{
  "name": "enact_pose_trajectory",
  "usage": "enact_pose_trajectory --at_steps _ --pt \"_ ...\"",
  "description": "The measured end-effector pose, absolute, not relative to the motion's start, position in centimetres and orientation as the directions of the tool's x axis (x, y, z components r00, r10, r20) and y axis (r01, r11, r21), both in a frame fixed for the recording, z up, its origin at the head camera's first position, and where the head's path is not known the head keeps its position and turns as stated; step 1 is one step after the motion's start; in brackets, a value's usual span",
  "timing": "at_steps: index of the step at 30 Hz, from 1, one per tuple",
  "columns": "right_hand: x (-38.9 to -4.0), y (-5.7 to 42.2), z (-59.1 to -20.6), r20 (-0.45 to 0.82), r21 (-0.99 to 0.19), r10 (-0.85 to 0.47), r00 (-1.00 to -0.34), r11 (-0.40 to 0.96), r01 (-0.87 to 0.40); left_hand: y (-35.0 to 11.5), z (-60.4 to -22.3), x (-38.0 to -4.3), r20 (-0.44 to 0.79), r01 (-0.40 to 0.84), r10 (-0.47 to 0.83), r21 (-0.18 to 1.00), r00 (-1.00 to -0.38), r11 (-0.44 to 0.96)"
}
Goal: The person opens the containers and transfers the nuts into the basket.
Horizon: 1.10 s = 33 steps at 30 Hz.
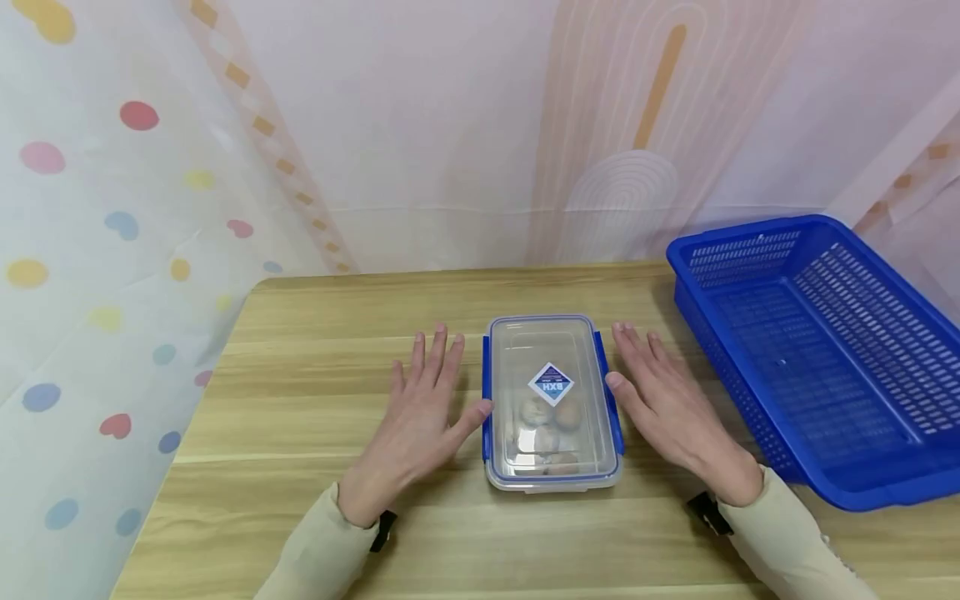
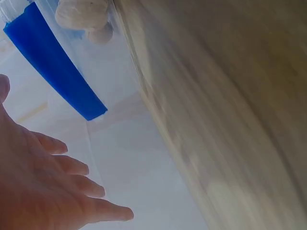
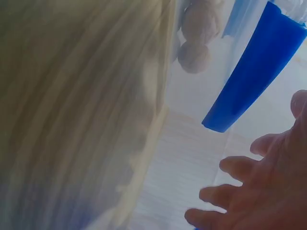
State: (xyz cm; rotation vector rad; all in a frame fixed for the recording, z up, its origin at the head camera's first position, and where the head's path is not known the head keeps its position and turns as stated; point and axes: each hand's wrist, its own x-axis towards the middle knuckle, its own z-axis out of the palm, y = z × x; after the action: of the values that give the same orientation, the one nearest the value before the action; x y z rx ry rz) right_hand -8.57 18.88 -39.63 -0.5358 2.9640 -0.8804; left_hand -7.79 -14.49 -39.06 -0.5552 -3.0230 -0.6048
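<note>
A clear plastic food container [image 1: 555, 342] with a blue-lined lid lies on the table between both hands. Through it show several round, pale-brown lumps [image 3: 200, 23], and a diamond-shaped label [image 1: 551, 383] sits on the lid. Blue latches [image 2: 55, 62] run along its two long sides. My left hand [image 1: 420, 417] is spread on the left, its thumb tip at the left latch; whether they touch I cannot tell. On the right side, my right hand [image 1: 667, 404] has straight fingers, the thumb close to the right latch [image 3: 254, 72]. Neither hand holds anything.
A blue perforated plastic basket [image 1: 750, 408] stands on the right of the wooden table [image 1: 315, 375], close to my right hand. Behind the table hangs a patterned cloth [image 1: 450, 125], and a dotted one [image 1: 82, 333] hangs at the left.
</note>
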Motion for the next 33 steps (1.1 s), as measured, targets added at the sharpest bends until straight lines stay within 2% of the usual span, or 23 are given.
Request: enact_pose_trajectory --at_steps 7,15,33 --pt "-8.8 19.0 -39.7 0.000 -0.668 -0.334 -0.942 0.701 -0.249 -13.6 -39.2 -7.7 0.065 0.361 0.364 0.377 -0.929 0.853" --pt "-8.7 18.5 -39.9 -0.047 -0.749 -0.366 -0.930 0.629 -0.210 -12.6 -39.5 -8.0 0.030 0.375 0.395 0.386 -0.918 0.843" --pt "-8.7 18.4 -40.0 -0.048 -0.777 -0.395 -0.917 0.592 -0.215 -11.9 -39.8 -8.3 -0.070 0.362 0.422 0.400 -0.904 0.842"
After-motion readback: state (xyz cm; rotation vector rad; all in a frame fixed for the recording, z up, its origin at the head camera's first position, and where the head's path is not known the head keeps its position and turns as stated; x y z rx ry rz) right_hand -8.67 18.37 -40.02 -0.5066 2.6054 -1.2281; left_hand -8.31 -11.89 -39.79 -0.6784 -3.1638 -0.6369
